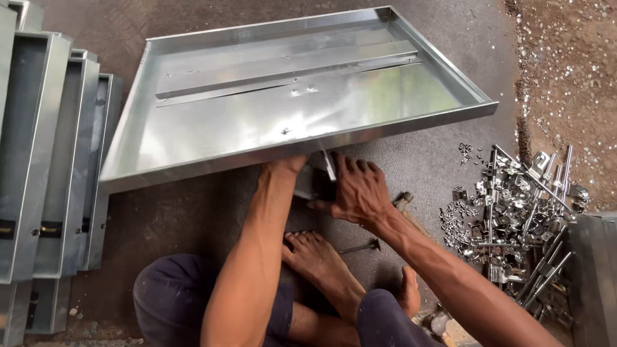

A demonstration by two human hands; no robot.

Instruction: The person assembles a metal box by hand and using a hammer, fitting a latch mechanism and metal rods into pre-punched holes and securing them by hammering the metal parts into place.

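Rough brown concrete floor (193, 212) fills the view, with gravel along its right edge. A person sits on it cross-legged, bare feet tucked in front, and a large shiny metal tray (289, 96) rests tilted just beyond the knees, its open side facing up and a flat strip fixed across its inside. The left hand (286, 166) reaches under the near rim of the tray, so its fingers are hidden and their grip cannot be told. The right hand (357, 189) lies just beside it, fingers spread and pressed on a small dark metal block (315, 183) under the same rim; it is not closed around anything. Both hands sit close together at the middle of the near edge. A hammer (403, 200) lies just behind the right wrist. A heap of small bright fittings and rods (514, 218) lies well to the right. Stacked metal trays (51, 160) stand along the left
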